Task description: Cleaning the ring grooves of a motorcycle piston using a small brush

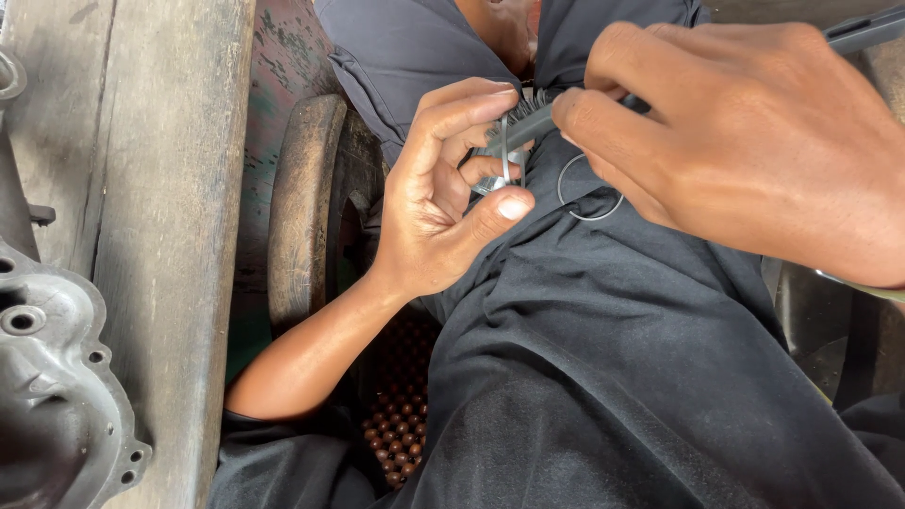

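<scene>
My left hand (452,193) pinches a small shiny metal part (497,174) between thumb and fingers, held over my lap in dark trousers (613,358). My right hand (745,132) grips a grey slim tool (528,127) whose tip touches that part. The tool's handle end (863,31) sticks out past my knuckles at the upper right. A thin wire ring (589,193) hangs just below my right fingers, beside the part. Most of the part is hidden by my fingers.
A worn wooden plank (160,188) runs down the left. A grey cast-metal engine cover (52,396) lies at the bottom left. A round wooden stool edge (302,207) and a brown beaded seat mat (401,415) show under my left arm.
</scene>
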